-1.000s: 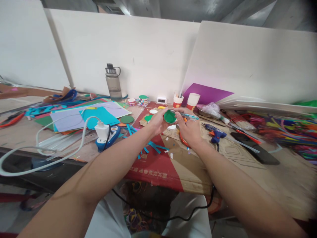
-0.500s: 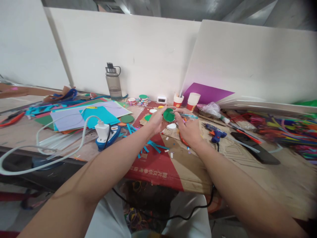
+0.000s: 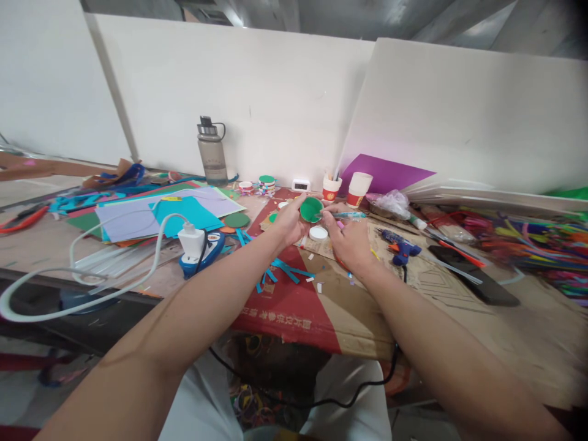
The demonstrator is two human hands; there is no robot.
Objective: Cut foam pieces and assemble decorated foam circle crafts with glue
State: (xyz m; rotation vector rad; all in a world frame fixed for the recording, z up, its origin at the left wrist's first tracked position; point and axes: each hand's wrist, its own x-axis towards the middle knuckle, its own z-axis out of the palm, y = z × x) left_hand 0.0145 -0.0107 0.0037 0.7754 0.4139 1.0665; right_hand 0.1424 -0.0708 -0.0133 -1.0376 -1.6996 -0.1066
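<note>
My left hand [image 3: 293, 223] is closed on a round green disc [image 3: 310, 209], holding it by its left edge with the face tilted towards me. In my right hand [image 3: 350, 240] is a light-blue pen [image 3: 350, 215], gripped with its tip end at the disc's right side. Whether the tip touches the disc I cannot tell. Just below the disc, a white round lid-like piece [image 3: 318, 233] lies on the cardboard. Blue paper strips [image 3: 289, 269] are scattered nearer to me.
Coloured paper sheets [image 3: 124, 219] and a white plug on a blue power socket [image 3: 195, 251] are at left. A water bottle [image 3: 212, 153], paper cups [image 3: 358, 188] and a small clock [image 3: 301, 184] stand behind. A glue gun [image 3: 402, 248] and a phone [image 3: 478, 278] lie right.
The green disc has shifted slightly up and left and turned in my left hand. More of the white piece below it shows now. My right hand still holds the pen close by.
</note>
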